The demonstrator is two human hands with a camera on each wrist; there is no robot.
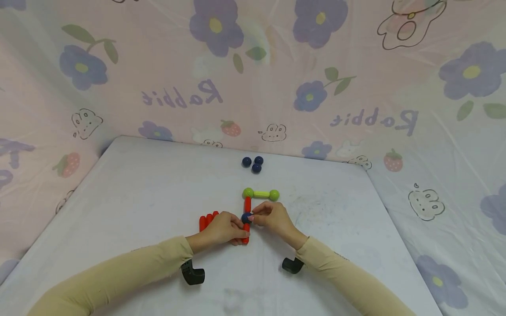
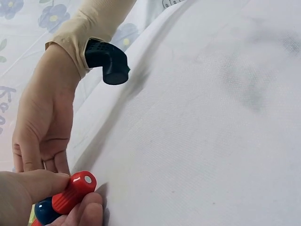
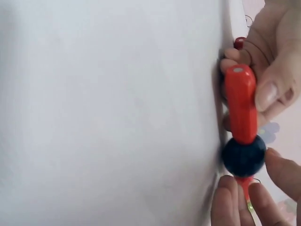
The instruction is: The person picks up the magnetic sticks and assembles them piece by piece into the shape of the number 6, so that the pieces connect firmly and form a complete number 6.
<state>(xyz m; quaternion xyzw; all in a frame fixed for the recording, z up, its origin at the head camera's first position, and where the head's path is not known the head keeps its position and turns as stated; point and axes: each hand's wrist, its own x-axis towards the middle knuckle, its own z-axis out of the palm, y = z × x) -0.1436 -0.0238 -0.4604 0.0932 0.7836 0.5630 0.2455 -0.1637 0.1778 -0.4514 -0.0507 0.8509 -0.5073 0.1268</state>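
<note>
My left hand (image 1: 222, 228) pinches the near red magnetic rod (image 2: 74, 193) between thumb and fingers; its free end shows a small silvery disc. The other end of that rod meets a dark blue ball (image 3: 244, 156). With thumb and fingers my right hand (image 1: 276, 220) holds this ball. Beyond it a second red rod (image 1: 247, 204) runs in line to a green ball (image 1: 248, 192). From there a yellow-green rod (image 1: 261, 194) goes right to another green ball (image 1: 274, 195). Several loose red rods (image 1: 203, 223) lie beside my left hand, partly hidden by it.
Three loose dark blue balls (image 1: 256, 168) sit together near the back of the white table (image 1: 336, 210). A printed cloth (image 1: 253, 96) hangs behind and at the sides. Black camera mounts (image 1: 193, 275) stick out below both sleeves.
</note>
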